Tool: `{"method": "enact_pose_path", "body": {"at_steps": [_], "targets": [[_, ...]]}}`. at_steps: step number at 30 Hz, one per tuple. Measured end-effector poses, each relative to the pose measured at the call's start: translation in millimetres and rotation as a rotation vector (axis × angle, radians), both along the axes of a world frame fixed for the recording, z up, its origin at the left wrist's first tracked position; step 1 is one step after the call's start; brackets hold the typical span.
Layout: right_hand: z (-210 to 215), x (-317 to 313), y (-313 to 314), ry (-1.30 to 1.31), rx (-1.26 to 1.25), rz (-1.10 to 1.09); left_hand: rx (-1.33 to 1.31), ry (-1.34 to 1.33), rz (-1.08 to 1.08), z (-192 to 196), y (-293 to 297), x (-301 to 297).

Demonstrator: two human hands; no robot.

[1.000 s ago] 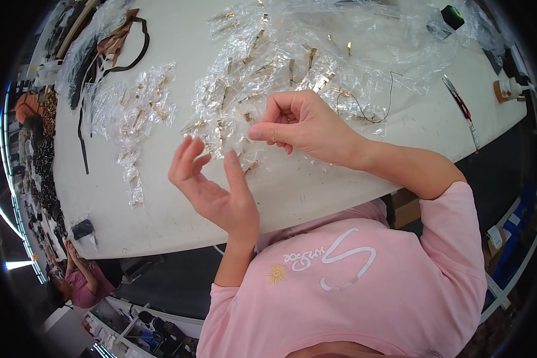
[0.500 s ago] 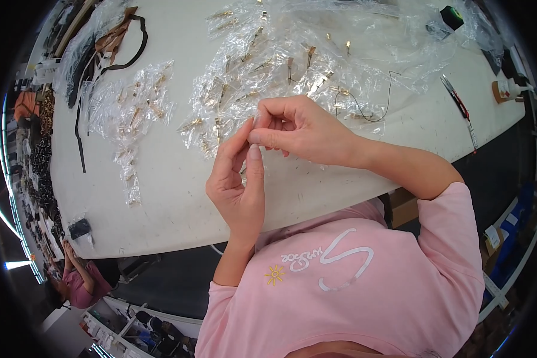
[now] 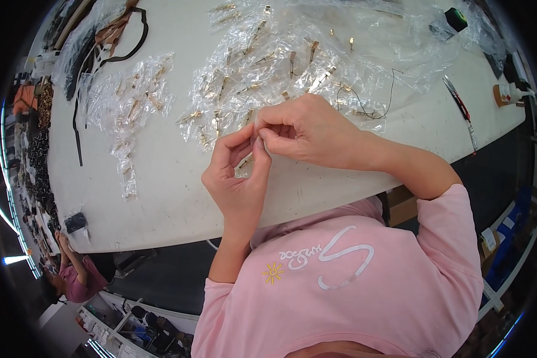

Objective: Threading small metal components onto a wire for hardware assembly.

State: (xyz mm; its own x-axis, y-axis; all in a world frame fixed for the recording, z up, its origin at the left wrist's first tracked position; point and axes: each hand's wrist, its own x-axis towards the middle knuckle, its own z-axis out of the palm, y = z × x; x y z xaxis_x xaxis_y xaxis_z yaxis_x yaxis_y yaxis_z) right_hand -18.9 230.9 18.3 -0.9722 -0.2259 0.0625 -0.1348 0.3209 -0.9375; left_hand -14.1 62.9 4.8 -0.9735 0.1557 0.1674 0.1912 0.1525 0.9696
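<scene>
My left hand [image 3: 235, 179] and my right hand [image 3: 310, 134] meet above the front part of the table, fingertips pinched together. What they pinch is too small and too covered by fingers to make out. A bit of gold and dark shows between the left thumb and fingers; I cannot tell whether it is held or lies behind. Just beyond the hands spreads a pile of clear plastic bags [image 3: 253, 62] with small gold metal pieces [image 3: 313, 49] in or among them. A thin dark cord [image 3: 394, 92] loops beside the right wrist.
Another heap of clear bags [image 3: 128, 110] lies left on the white table [image 3: 161, 221]. Around it are a black strap [image 3: 77, 137], a brown piece [image 3: 110, 34] and a small dark item [image 3: 76, 222]. A red-handled tool [image 3: 459, 104] and bottle [image 3: 510, 93] sit right. Another person [image 3: 80, 277] is lower left.
My right fingers have curled in more tightly, and the left fingertips have shifted slightly right against them. The whole view has moved a little.
</scene>
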Motion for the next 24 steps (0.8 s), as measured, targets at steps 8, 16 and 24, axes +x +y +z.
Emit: {"method": "enact_pose_path", "body": {"at_steps": [8,16,24], "targets": [[5.6,1.2,-2.2,0.069,0.099,-0.017,-0.017,-0.089,-0.009,3.6,-7.3,-9.4],[1.7,0.5,-4.9,-0.14,-0.175,0.031,-0.171,0.126,0.101,0.6,-11.7,-11.0],[-5.7,-5.7,-3.6,-0.212,-0.393,0.092,-0.145,0.308,0.047,-1.1,-9.6,-3.1]]}}
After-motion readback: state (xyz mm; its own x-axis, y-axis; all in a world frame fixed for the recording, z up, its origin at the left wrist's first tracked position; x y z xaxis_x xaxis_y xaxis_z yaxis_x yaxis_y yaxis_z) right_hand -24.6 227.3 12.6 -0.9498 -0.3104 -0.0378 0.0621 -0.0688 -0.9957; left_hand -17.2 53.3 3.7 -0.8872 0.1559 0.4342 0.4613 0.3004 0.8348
